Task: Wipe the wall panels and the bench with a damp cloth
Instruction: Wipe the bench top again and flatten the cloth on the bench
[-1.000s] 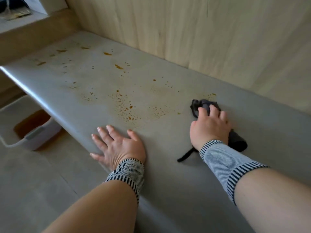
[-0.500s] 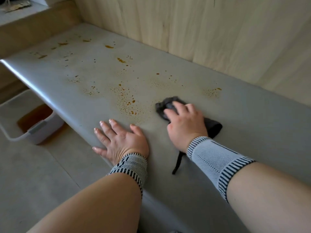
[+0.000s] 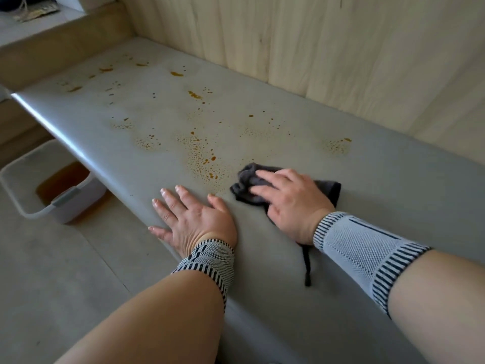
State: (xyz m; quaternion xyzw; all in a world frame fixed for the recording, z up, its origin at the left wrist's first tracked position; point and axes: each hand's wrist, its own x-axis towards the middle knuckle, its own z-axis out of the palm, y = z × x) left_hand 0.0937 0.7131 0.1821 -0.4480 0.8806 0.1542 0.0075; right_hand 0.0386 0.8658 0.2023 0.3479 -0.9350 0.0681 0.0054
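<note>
Plenty of orange spots (image 3: 202, 156) left on the bench (image 3: 288, 122), so with my left hand (image 3: 194, 219) spread flat near the edge and right hand (image 3: 291, 203) fingers pressing the cloth (image 3: 245, 183) flat, I'd push leftward through them with firm overlapping passes.

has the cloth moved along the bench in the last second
Yes. The cloth under the right hand slid leftward, away from the small stain by the wall panels toward the big stain patch.

A single head-worn camera looked forward and steeply down, close over the bench (image 3: 262, 298), which ran from 5 o'clock toward 11 o'clock, the wall panels (image 3: 341, 48) filling 1 o'clock.
</note>
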